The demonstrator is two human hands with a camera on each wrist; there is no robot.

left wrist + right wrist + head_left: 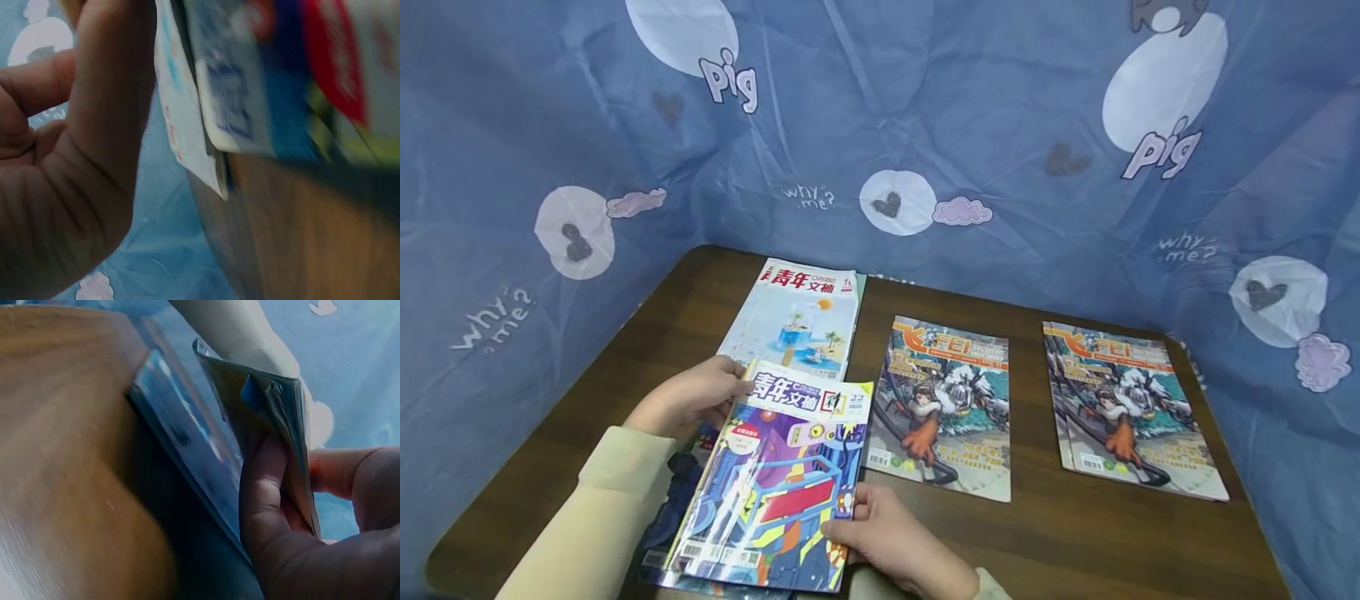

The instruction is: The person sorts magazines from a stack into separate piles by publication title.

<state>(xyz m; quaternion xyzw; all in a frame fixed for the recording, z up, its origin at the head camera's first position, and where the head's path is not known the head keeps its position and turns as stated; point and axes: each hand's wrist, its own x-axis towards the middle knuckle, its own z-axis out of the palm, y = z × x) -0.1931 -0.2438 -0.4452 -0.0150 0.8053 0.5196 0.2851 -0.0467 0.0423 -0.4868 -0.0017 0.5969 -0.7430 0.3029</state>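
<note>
A colourful magazine (775, 492) with a purple title is held tilted above a pile at the front left of the table. My left hand (700, 390) holds its upper left edge; the left wrist view shows that hand (94, 131) beside the blurred cover. With the thumb on the cover and fingers underneath, my right hand (891, 533) pinches the lower right edge. From the right wrist, the magazine's page edges (294, 419) show between thumb and fingers. Underneath, a dark blue magazine (673, 508) lies mostly hidden.
Behind it lie magazines with a pale beach cover (790, 321). To the right are a comic magazine (936, 417) and a small stack of matching comic magazines (1127, 408). A blue patterned cloth (1000, 167) surrounds the brown table (1030, 542).
</note>
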